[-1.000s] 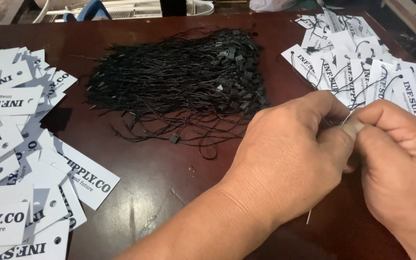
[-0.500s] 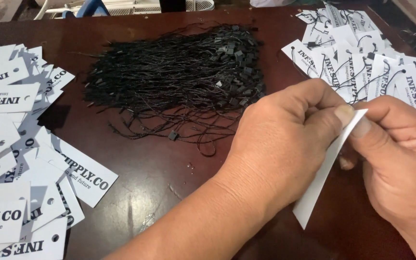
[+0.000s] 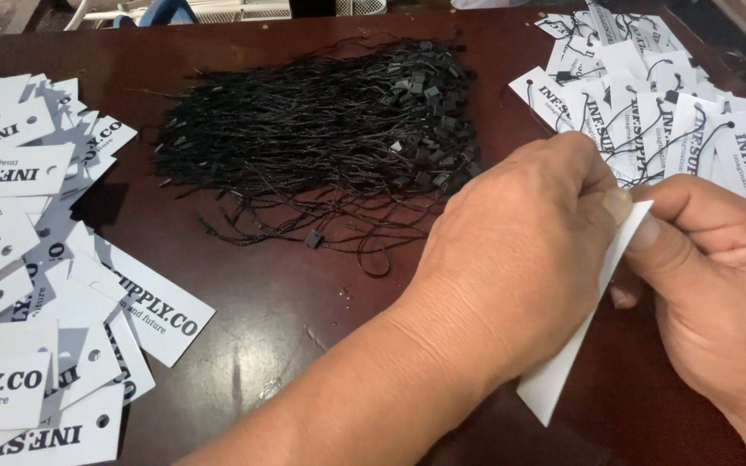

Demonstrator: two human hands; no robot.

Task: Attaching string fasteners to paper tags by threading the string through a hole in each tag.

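White card tag [image 3: 576, 341] sits edge-on between both hands near the right front of the dark wooden table [image 3: 287, 285], its top corner pinched where the fingertips meet and its lower end hanging just above the tabletop. In the head view, the left hand [image 3: 520, 267] curls over the tag with its fingers clamped on the upper edge; the right hand [image 3: 710, 302] closes thumb and forefinger on the same corner. Behind the hands lies a tangled heap of black string loops [image 3: 321, 142]; loose printed tags [image 3: 36, 285] spread at the left, and tags already strung [image 3: 658, 112] lie at the far right. With so small a pinch, the tag could twist or slip out, and a trailing loop could snag the heap.
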